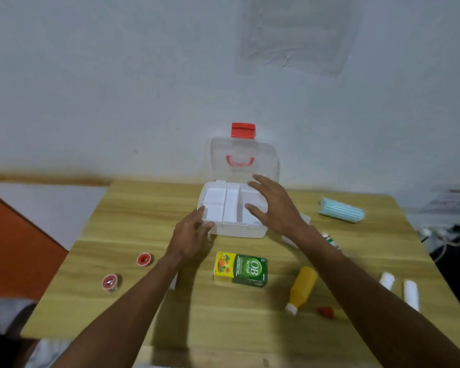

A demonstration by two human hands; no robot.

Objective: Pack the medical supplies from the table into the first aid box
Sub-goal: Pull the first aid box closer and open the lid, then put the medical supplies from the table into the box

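Your way into the first aid box is open from above; its upright lid blocks the far side, the green carton crowds the near counter.

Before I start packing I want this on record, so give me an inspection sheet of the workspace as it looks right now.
Surface: wooden table, against a wall.
Job's things: first aid box open, lid up, white tray on top; green OB herbal carton; orange bottle lying down; two red tape rolls; blue masks; two white rolls.
Clutter: small red object, unclear.
Hands: left hand at the box's front left corner; right hand spread over the tray; neither holds anything.
Cables: white cables off the table's right.
Surroundings: orange surface at left.
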